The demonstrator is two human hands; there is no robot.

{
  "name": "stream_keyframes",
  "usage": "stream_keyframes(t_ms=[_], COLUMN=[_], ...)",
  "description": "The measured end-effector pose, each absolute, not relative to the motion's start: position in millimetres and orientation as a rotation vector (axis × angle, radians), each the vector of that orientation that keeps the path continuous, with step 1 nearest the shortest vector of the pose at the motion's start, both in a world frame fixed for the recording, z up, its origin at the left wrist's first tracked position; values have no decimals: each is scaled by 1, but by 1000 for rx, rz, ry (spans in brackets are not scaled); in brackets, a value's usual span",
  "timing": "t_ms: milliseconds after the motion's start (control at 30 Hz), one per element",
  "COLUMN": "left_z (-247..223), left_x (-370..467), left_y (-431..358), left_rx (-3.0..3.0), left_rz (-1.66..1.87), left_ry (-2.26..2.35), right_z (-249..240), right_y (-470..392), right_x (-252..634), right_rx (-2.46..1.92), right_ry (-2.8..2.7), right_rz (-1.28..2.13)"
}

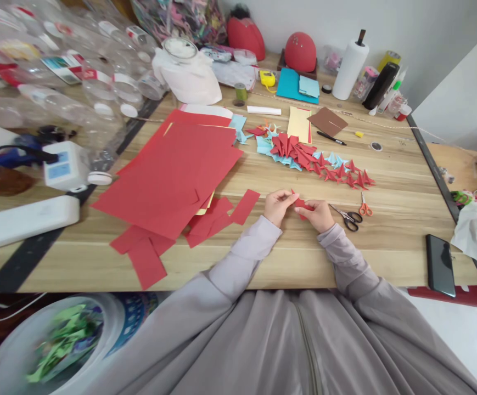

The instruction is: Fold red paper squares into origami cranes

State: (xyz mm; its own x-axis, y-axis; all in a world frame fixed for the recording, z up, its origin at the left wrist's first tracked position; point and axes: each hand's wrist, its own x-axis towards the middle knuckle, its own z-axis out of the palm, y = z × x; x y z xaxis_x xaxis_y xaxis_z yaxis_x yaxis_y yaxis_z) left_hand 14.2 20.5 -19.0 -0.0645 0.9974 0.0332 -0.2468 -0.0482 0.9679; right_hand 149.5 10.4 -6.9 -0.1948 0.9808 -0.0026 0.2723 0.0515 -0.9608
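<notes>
My left hand (278, 207) and my right hand (319, 215) meet above the front middle of the wooden table. Between them is a small folded piece of red paper (303, 204), pinched by the fingers of both hands. Black-handled scissors (350, 219) and small orange-handled scissors (365, 206) lie just right of my right hand. Beyond my hands stretches a row of folded red pieces (299, 153) with light blue ones among them. To the left lie large red sheets (172, 175) and cut red rectangles (245, 206).
Plastic bottles (98, 82) crowd the left side. A phone (440, 263) lies at the right edge. Brown paper (327, 121), a black pen (331, 137), a yellow tape measure (267, 79) and a paper roll (351, 68) are farther back. A bin (112, 329) stands below left.
</notes>
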Motion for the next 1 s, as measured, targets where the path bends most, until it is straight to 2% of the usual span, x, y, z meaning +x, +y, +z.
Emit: stream_keyframes(t_ms=[200, 500, 767, 1000], left_z=[-19, -23, -22, -19], left_x=[16, 15, 12, 13], left_y=[18, 21, 24, 23], left_rx=[976, 865, 770, 728], left_rz=[1245, 1401, 1451, 1482], left_ry=[969, 1035, 1048, 1005], right_z=[-9, -8, -11, -10], right_y=[10, 13, 14, 15], right_x=[150, 155, 153, 151], right_rx=[-1323, -1358, -1217, -1196], right_ry=[-1519, -1451, -1264, -1272], right_rz=[1231, 1194, 1362, 1367])
